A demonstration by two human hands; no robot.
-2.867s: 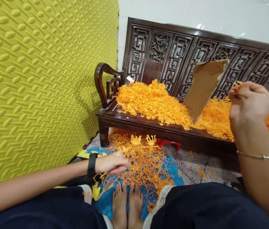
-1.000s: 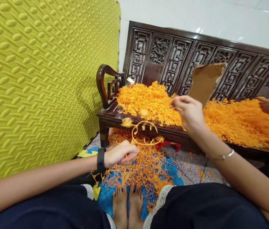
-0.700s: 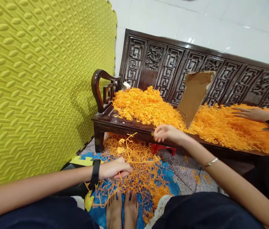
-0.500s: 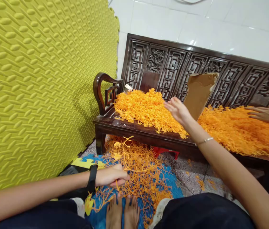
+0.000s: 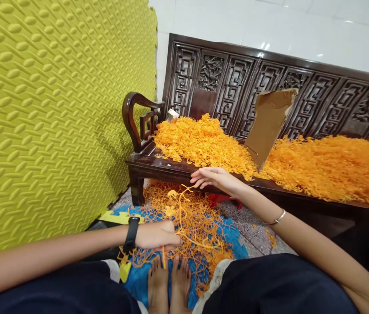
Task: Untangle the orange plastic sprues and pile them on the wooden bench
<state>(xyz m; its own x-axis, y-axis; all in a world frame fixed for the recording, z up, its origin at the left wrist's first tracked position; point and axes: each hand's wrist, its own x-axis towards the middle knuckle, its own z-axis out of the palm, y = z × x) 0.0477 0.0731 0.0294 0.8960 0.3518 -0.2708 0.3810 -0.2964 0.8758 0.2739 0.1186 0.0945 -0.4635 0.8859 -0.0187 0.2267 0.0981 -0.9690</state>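
My left hand (image 5: 160, 235), with a black band on its wrist, is closed around a branching orange plastic sprue (image 5: 181, 213). The sprue fans upward and to the right of the fist, with a few yellow-orange pieces on it, and its thin end pokes out below. My right hand (image 5: 218, 179) is at the upper tip of the sprue, fingers stretched and slightly apart; whether they touch it I cannot tell. Behind that hand, a pile of small orange pieces (image 5: 197, 141) lies on the dark carved bench (image 5: 177, 172). Thin orange stems (image 5: 204, 261) cover the floor between my knees.
A cardboard piece (image 5: 267, 122) stands upright on the bench, dividing the left pile from a second orange pile (image 5: 328, 165). A yellow foam mat (image 5: 63, 117) rises at the left. Something red (image 5: 217, 199) shows under the bench, above blue matting (image 5: 135, 288).
My right hand has come back from the pile on the bench, down and left to the sprue. Another person's hand at the right has left the view. My left hand keeps its hold.
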